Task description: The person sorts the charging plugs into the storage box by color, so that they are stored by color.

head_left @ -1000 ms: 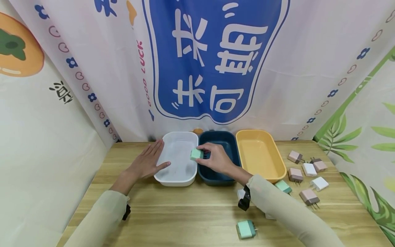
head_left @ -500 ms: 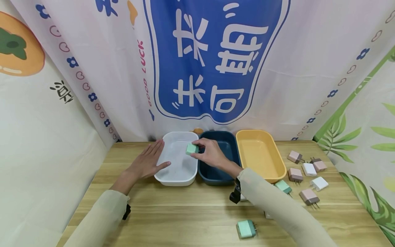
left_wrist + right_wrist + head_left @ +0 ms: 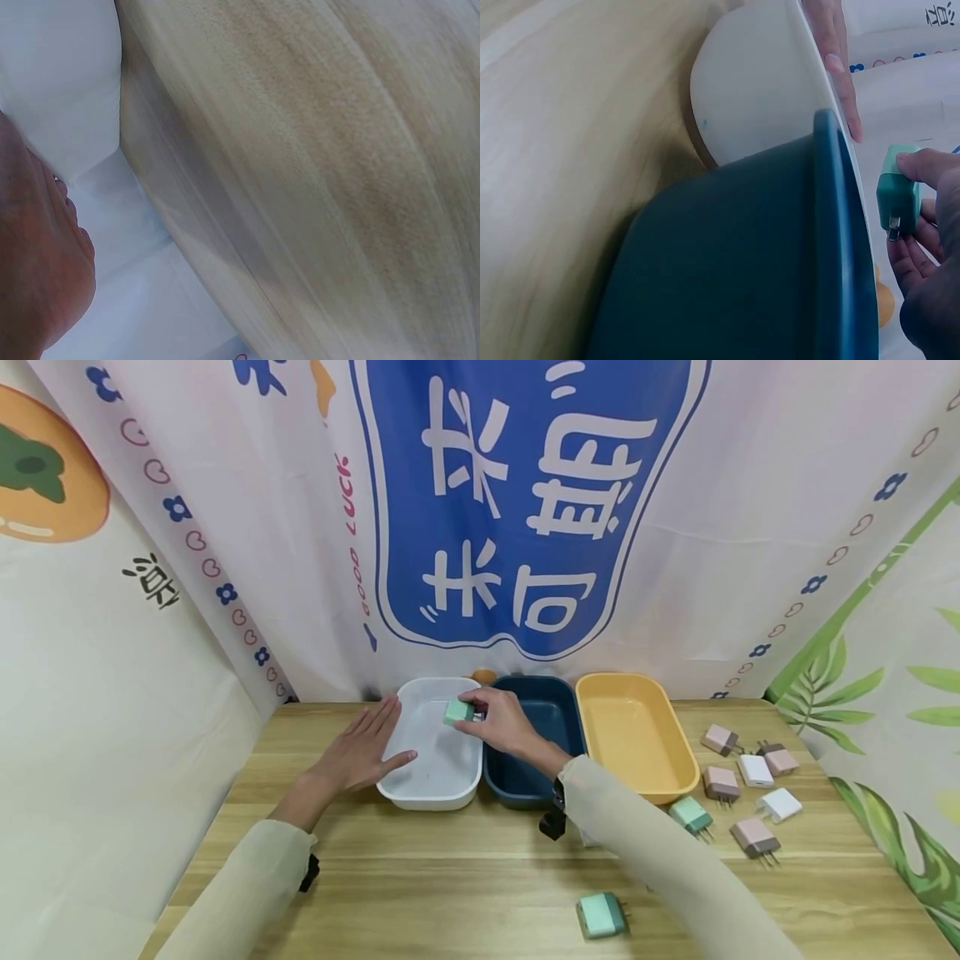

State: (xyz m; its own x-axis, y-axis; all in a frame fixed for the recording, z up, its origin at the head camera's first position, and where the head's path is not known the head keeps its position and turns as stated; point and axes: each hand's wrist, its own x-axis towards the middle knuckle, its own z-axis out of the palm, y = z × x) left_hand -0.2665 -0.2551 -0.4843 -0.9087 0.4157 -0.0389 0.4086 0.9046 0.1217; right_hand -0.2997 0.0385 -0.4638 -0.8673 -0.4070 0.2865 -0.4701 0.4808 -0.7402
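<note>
Between thumb and fingers, my right hand pinches a green charger plug above the right part of the white bin. In the right wrist view the same green charger plug shows its metal prongs, with the thumb on one side and curled fingers below. My left hand lies with straight fingers on the left rim of the white bin, its thumb reaching over the inside. The left wrist view catches only part of the left hand beside the bin's wall.
A dark blue bin and a yellow bin stand to the right of the white one. Several pink and white charger plugs lie at the table's right. One green charger plug lies near the front, another by the yellow bin.
My right hand has moved left and slightly away from me with the green charger plug, from the white bin's right rim to over its inside. The left hand has stayed in place.
</note>
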